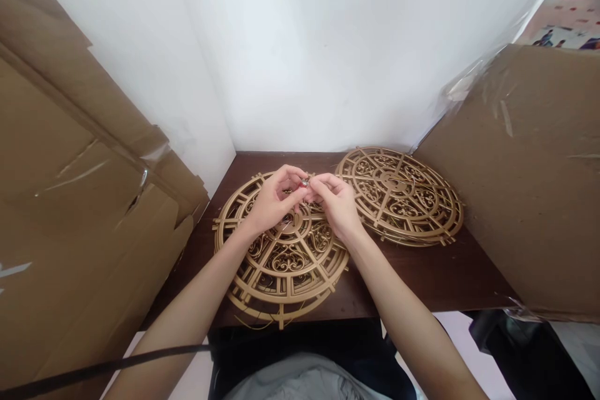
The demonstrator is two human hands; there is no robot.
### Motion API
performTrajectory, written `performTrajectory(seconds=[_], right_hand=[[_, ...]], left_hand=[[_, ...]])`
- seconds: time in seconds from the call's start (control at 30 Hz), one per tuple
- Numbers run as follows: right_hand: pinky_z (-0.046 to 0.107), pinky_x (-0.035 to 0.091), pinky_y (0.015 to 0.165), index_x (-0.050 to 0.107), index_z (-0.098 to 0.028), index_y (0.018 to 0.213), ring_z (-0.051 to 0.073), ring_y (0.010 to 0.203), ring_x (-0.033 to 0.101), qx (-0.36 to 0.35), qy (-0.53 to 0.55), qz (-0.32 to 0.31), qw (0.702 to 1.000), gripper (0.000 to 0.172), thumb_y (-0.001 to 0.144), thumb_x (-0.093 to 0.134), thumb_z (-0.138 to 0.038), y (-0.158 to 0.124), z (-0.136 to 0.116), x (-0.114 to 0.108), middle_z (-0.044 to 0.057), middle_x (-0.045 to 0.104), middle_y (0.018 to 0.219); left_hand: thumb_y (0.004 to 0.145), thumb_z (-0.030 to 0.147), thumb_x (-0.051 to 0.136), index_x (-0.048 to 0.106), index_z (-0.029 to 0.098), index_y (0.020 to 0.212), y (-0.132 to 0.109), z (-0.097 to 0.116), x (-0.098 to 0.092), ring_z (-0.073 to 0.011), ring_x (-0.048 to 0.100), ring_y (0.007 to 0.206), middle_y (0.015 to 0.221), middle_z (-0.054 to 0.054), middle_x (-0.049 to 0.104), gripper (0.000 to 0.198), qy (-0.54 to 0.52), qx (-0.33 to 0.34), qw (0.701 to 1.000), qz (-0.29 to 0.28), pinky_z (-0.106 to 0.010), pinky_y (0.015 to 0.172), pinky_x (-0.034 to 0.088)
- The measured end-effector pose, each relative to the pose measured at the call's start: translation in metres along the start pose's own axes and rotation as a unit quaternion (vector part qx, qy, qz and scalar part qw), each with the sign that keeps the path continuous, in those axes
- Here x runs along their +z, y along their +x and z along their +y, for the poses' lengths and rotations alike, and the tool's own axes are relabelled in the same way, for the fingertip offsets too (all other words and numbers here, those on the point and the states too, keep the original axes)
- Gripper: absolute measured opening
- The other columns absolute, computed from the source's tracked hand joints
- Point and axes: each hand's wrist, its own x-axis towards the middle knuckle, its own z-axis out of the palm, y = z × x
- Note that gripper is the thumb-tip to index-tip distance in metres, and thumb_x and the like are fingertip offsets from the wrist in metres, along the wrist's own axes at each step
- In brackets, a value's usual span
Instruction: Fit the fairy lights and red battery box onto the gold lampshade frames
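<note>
My left hand pinches a small shiny piece with a red part between thumb and fingers; it is too small to name. Fingertips of my right hand are closed right beside that piece, and whatever they pinch is hidden. Both hands hover over the near stack of round gold lattice panels, which have scrollwork between their spokes. Part of the top panel's centre is covered by my hands. Thin gold wires or strands stick out from under this stack.
A second stack of round gold panels lies at the back right of the dark brown table. Cardboard walls stand at left and right. Behind is a white wall. A black strap crosses at lower left.
</note>
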Motion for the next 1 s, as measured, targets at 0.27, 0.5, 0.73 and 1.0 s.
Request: performTrajectory(seconds=[0.27, 0.5, 0.73, 1.0], right_hand=[[0.027, 0.051, 0.064, 0.064, -0.018, 0.074, 0.012, 0.059, 0.059, -0.007, 0.001, -0.008, 1.0, 0.017, 0.071, 0.073, -0.032, -0.0004, 0.0024, -0.0018, 0.0, 0.065, 0.065], [0.025, 0.051, 0.063, 0.065, -0.017, 0.074, 0.011, 0.06, 0.059, -0.003, 0.004, -0.011, 1.0, 0.019, 0.07, 0.073, -0.033, -0.0012, 0.0005, -0.0008, 0.0, 0.065, 0.065], [0.025, 0.05, 0.067, 0.066, -0.017, 0.075, 0.012, 0.066, 0.059, -0.027, -0.005, 0.013, 1.0, 0.015, 0.074, 0.071, -0.032, 0.0016, 0.0005, -0.0041, 0.001, 0.066, 0.072], [0.024, 0.045, 0.066, 0.068, -0.018, 0.078, 0.01, 0.064, 0.053, -0.1, -0.105, 0.076, 0.987, 0.012, 0.076, 0.068, -0.03, 0.0035, -0.0002, -0.01, -0.001, 0.062, 0.071]], left_hand=[[0.08, 0.027, 0.064, 0.057, 0.016, 0.093, -0.0001, 0.0014, -0.0008, -0.0109, 0.058, 0.065, 0.081, -0.002, 0.056, 0.018, 0.009, 0.001, 1.0, -0.007, -0.021, 0.05, 0.051], [0.08, 0.026, 0.064, 0.057, 0.017, 0.092, -0.0001, -0.0003, -0.0015, -0.0113, 0.059, 0.065, 0.08, -0.002, 0.056, 0.017, -0.002, 0.006, 1.0, -0.006, -0.022, 0.048, 0.052], [0.078, 0.023, 0.065, 0.057, 0.016, 0.089, 0.0007, -0.0024, -0.0014, -0.0096, 0.06, 0.06, 0.078, 0.0, 0.057, 0.015, 0.002, 0.002, 1.0, 0.023, -0.023, 0.055, 0.053], [0.075, 0.023, 0.069, 0.058, 0.016, 0.086, 0.0016, -0.0019, -0.0066, -0.01, 0.062, 0.056, 0.073, 0.001, 0.059, 0.017, -0.02, 0.001, 0.991, 0.132, -0.022, 0.055, 0.049]])
